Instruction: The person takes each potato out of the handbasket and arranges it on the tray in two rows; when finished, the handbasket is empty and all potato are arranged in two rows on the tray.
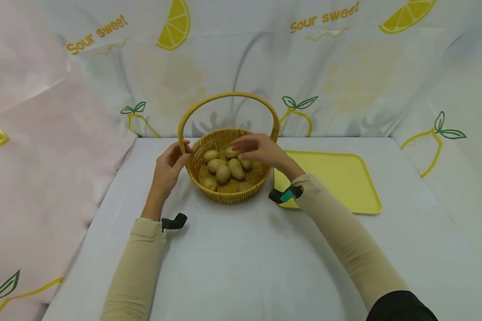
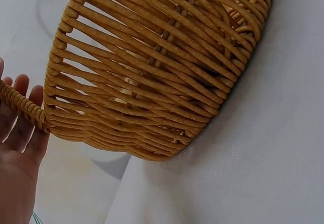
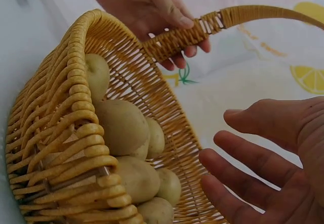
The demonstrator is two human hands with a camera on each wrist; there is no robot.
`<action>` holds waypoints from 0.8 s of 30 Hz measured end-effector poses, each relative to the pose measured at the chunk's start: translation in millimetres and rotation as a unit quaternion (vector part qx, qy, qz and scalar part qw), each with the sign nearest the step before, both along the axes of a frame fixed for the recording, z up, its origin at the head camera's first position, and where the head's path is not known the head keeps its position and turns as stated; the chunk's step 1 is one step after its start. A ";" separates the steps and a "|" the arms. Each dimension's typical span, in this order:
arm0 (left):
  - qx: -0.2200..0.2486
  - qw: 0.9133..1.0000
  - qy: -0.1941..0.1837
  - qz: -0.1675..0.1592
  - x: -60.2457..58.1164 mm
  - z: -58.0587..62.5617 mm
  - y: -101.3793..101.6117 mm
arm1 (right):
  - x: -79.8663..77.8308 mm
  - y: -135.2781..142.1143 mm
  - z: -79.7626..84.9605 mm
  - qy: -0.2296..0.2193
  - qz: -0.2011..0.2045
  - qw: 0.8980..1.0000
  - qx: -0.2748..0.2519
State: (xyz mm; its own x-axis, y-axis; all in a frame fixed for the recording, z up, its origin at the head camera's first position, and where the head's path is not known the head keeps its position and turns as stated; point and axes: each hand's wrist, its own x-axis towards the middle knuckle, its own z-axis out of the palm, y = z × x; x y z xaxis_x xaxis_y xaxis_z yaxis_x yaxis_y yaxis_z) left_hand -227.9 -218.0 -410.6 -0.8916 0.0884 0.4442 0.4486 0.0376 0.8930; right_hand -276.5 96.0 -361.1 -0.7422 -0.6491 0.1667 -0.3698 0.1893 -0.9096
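A yellow-brown wicker basket (image 1: 226,197) with a tall arched handle (image 1: 230,94) stands on the white-covered table. Inside it lie several pale potatoes (image 1: 223,174), also seen over the rim in the right wrist view. My left hand (image 1: 166,171) grips the handle low on the left side, with the thumb in front and fingers behind, as the right wrist view shows. Over the right part of the basket, my right hand (image 1: 265,151) hovers with relaxed, spread fingers and nothing in them. In the right wrist view its fingertips (image 3: 212,161) are close to the potatoes.
To the right of the basket lies a flat yellow tray (image 1: 337,178), partly beneath the right forearm. White cloth (image 1: 225,258) covers the table. Behind stands a backdrop (image 1: 241,58) printed with lemons. Each wrist wears a small black device (image 1: 174,221).
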 end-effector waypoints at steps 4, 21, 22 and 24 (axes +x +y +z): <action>0.000 1.000 0.007 -0.002 3.4 3.2 1.2 | -3.1 -10.6 -3.0 -0.013 0.021 1.000 -0.003; 0.006 1.000 0.011 -0.011 14.0 15.9 9.7 | -14.8 -43.5 -14.4 -0.018 0.064 0.995 0.075; 0.006 1.000 0.010 -0.010 14.1 15.6 9.6 | -15.2 -44.8 -14.5 -0.021 0.068 0.994 0.079; 0.005 1.000 0.008 -0.007 15.0 14.9 9.5 | -15.9 -46.8 -15.4 -0.024 0.077 0.993 0.089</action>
